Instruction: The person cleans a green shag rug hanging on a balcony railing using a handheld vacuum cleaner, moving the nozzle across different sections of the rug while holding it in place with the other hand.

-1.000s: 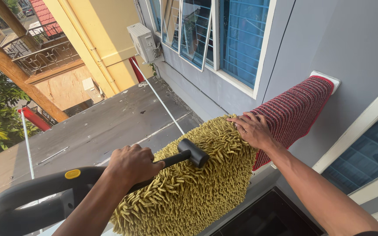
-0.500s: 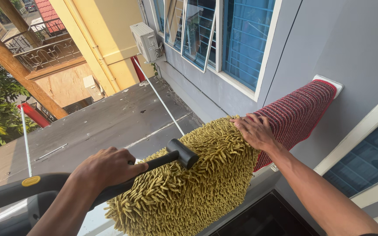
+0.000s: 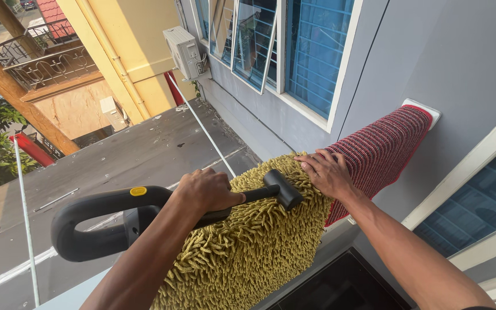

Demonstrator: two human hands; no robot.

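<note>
A shaggy yellow-green mat [image 3: 254,241] hangs over a railing in the lower middle. My left hand [image 3: 208,192] grips the black handheld vacuum [image 3: 104,221], whose round nozzle [image 3: 282,189] presses on the mat's top. My right hand [image 3: 328,172] lies flat on the mat's upper right edge, fingers spread, holding it down. A red striped mat [image 3: 383,149] hangs beside it on the right, touching my right hand's far side.
A grey house wall [image 3: 460,63] with blue louvred windows [image 3: 311,46] rises at the right. An air-conditioner unit [image 3: 183,53] hangs on the wall beyond. A grey flat roof [image 3: 116,166] lies below, crossed by a white line [image 3: 202,126]. Trees and a yellow building stand at the left.
My left hand has pushed the vacuum up and to the right, so the nozzle now sits near my right hand at the mat's top. My right hand has stayed in place.
</note>
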